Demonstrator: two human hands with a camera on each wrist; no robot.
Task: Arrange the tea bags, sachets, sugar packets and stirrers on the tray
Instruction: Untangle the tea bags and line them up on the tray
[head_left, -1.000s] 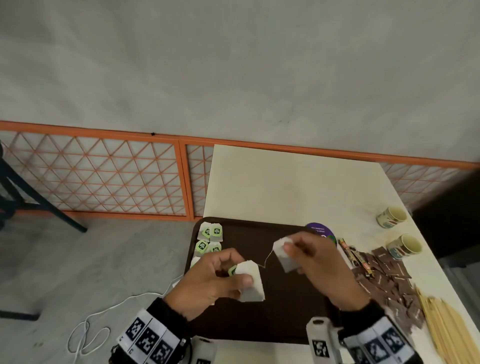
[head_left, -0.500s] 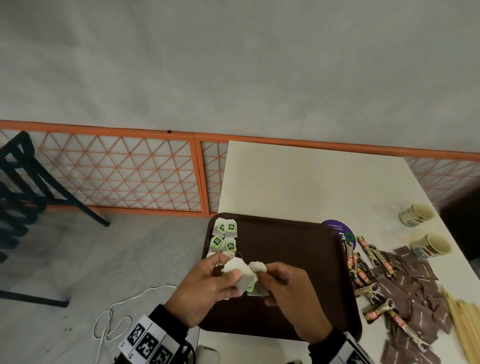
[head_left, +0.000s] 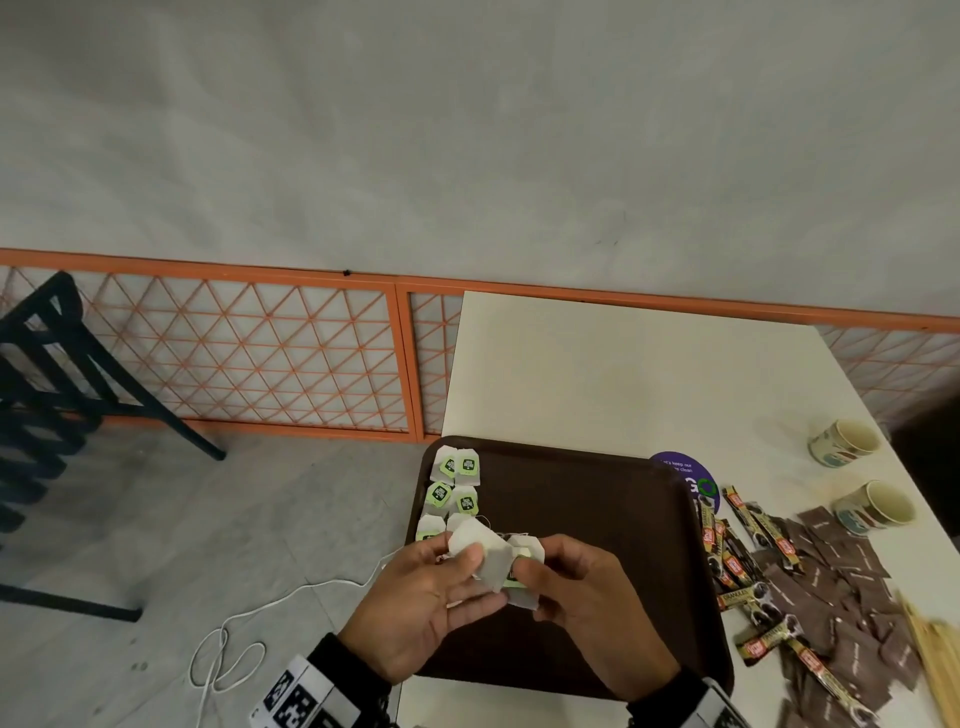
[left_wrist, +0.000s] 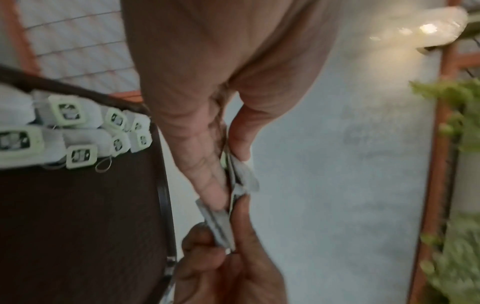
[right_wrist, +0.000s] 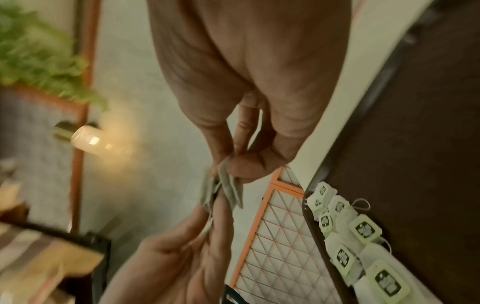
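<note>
Both hands meet above the near left of the dark brown tray (head_left: 597, 519). My left hand (head_left: 467, 566) pinches a white tea bag (head_left: 491, 556) between thumb and fingers. My right hand (head_left: 530, 577) pinches a second tea bag (head_left: 522, 597), which overlaps the first and shows a green tag. In the left wrist view the left fingers (left_wrist: 207, 174) clamp the bags (left_wrist: 218, 226) edge-on. The right wrist view has the right thumb (right_wrist: 249, 164) pressed on them (right_wrist: 228, 185). Several green-tagged tea bags (head_left: 457, 483) lie in two columns at the tray's left edge.
On the white table (head_left: 623, 374) right of the tray lie coffee sachets (head_left: 737, 545), brown sugar packets (head_left: 841, 561) and wooden stirrers (head_left: 935, 654). Two paper cups (head_left: 844, 441) (head_left: 878, 506) lie on their sides at the far right. A purple sticker (head_left: 680, 467) is beside the tray.
A second ago the hands held two tea bags apart with a string stretched between them. They have come together, and the bags now overlap. The head view has turned left.
</note>
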